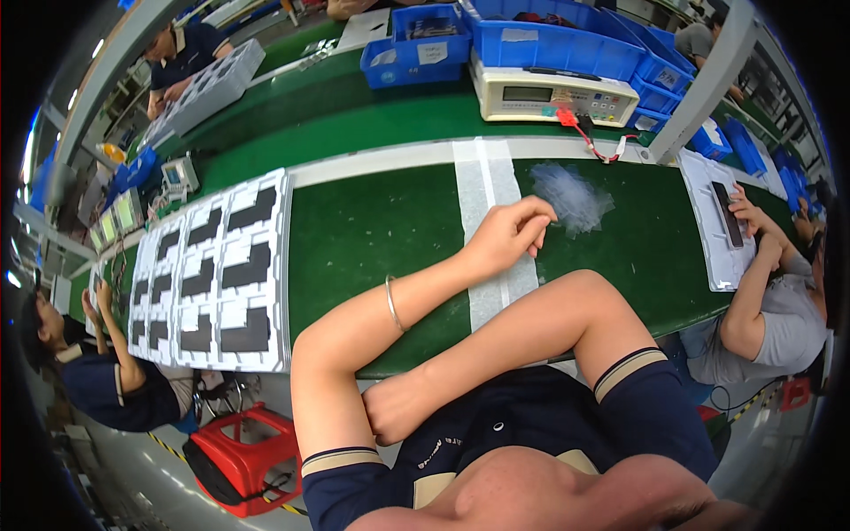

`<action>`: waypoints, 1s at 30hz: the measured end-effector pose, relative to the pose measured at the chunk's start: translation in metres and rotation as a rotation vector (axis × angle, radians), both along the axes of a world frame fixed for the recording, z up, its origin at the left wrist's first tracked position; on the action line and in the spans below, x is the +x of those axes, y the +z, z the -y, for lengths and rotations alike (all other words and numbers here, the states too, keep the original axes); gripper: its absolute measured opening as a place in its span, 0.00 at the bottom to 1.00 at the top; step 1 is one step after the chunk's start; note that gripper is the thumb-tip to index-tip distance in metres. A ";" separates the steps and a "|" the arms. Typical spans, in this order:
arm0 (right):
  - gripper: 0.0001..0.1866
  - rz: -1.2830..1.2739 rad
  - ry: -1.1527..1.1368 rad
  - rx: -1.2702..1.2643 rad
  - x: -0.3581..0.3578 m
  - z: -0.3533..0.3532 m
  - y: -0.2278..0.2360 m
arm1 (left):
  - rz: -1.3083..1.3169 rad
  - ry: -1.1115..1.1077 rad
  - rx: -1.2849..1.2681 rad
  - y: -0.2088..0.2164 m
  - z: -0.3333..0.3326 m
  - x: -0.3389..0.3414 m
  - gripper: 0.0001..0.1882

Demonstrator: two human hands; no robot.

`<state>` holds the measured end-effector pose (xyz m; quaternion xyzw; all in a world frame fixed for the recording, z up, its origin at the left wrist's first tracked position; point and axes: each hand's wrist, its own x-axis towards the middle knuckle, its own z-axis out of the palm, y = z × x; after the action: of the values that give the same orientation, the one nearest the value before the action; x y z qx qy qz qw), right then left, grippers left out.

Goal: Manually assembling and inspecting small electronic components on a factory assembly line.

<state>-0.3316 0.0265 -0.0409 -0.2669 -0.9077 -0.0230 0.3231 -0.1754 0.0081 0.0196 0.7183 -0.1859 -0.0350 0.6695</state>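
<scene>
My left hand is over the green bench mat, beside a pale tape strip. Its fingers are curled in loosely and nothing shows in them. Just beyond the fingertips lies a loose heap of clear plastic film pieces. A metal bangle circles my left forearm. My right forearm crosses in front of my body, with my right hand tucked against my left upper arm near the elbow; its fingers are mostly hidden.
To the left stands a white tray of black and white parts. A cream meter with red leads sits under blue bins at the back. Co-workers sit on both sides; the right one touches a dark flat device. A red stool is lower left.
</scene>
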 end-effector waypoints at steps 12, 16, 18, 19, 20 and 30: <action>0.15 -0.535 0.045 -0.654 0.083 0.011 0.044 | -0.092 -0.391 0.074 -0.011 -0.015 0.035 0.08; 0.14 -0.537 0.041 -0.633 0.082 0.012 0.046 | -0.060 -0.454 -0.005 -0.012 -0.020 0.038 0.09; 0.13 -0.561 0.017 -0.619 0.082 0.013 0.048 | -0.069 -0.433 -0.051 -0.011 -0.021 0.038 0.09; 0.13 -0.573 0.004 -0.618 0.081 0.014 0.049 | -0.086 -0.415 -0.056 -0.011 -0.022 0.037 0.08; 0.13 -0.564 -0.026 -0.632 0.081 0.015 0.048 | -0.103 -0.397 -0.061 -0.011 -0.021 0.036 0.08; 0.12 -0.494 -0.050 -0.598 0.081 0.014 0.047 | 0.181 -0.185 0.280 -0.001 -0.027 0.035 0.10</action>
<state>-0.2502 0.0127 0.0060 -0.3690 -0.7624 0.2994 0.4392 -0.1405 0.0349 0.0182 0.7846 -0.3039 -0.0572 0.5374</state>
